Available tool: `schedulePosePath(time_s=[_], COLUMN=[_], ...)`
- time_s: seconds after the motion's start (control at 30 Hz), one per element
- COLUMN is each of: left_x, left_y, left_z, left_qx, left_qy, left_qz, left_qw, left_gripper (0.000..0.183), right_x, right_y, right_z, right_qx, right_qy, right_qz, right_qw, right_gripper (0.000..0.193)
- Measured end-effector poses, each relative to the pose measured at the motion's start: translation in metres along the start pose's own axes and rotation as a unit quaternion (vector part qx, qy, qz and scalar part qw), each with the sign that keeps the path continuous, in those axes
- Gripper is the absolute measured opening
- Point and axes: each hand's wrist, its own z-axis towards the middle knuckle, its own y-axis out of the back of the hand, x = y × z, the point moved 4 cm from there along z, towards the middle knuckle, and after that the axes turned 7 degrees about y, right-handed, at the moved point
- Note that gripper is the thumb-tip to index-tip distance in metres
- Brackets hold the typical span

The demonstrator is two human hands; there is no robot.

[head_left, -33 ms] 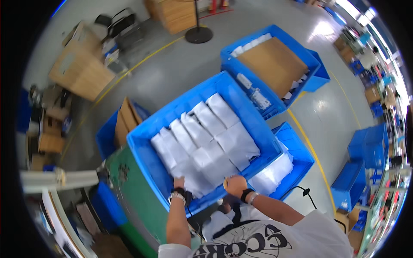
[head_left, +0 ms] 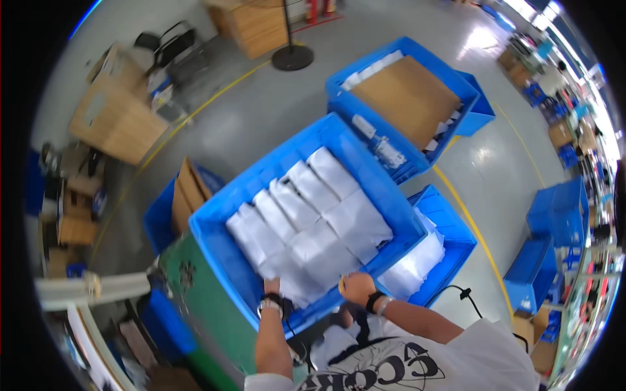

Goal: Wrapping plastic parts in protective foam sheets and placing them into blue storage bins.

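A large blue plastic bin (head_left: 251,178) stands in front of me, packed with rows of white packets (head_left: 317,248). My left hand (head_left: 272,287) reaches inside the near left corner, against the nearest white packet; its fingers are hidden. My right hand (head_left: 358,288) is closed at the near rim, beside the lowest packets. Something small and yellowish shows at its fingertips, and what it grips, if anything, cannot be made out. Both wrists wear dark bands.
A second blue bin (head_left: 339,104) at the far right holds a brown cardboard sheet (head_left: 407,98). A lower blue bin (head_left: 460,244) with white packets (head_left: 414,267) stands to the right. A green work surface (head_left: 208,293) lies left. A black stand base (head_left: 293,57) is on the floor.
The whole view has shifted slightly. My left hand sits a little lower against the nearest packet; the right hand stays closed at the near rim.
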Motion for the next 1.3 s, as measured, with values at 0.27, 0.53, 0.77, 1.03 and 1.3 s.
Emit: schedulePosePath(time_s=[0.27,0.53,0.77,1.03,1.3], left_x=[-0.013,0.009,0.020,-0.024,0.007], left_y=[-0.154,-0.119,-0.131,-0.155,-0.156], left_z=[-0.014,-0.006,-0.002,-0.024,-0.020], left_qx=[0.174,0.069,0.037,0.069,-0.091], left_qy=[0.337,0.502,0.394,0.369,0.410], left_qz=[0.002,-0.121,-0.257,-0.118,-0.287], left_qw=[0.925,0.854,0.882,0.919,0.861], left_gripper=[0.057,0.070,0.049,0.094,0.073], right_x=[-0.074,-0.040,-0.040,-0.059,-0.050], right_y=[0.005,0.006,0.010,0.007,0.008], right_z=[-0.031,-0.010,-0.008,-0.026,-0.016], right_qx=[0.056,0.061,0.074,0.084,0.063], right_qy=[-0.087,-0.055,-0.058,-0.067,-0.042], right_qz=[-0.065,-0.044,-0.051,-0.082,-0.075], right_qw=[0.993,0.996,0.994,0.991,0.994], right_gripper=[0.019,0.017,0.017,0.017,0.017])
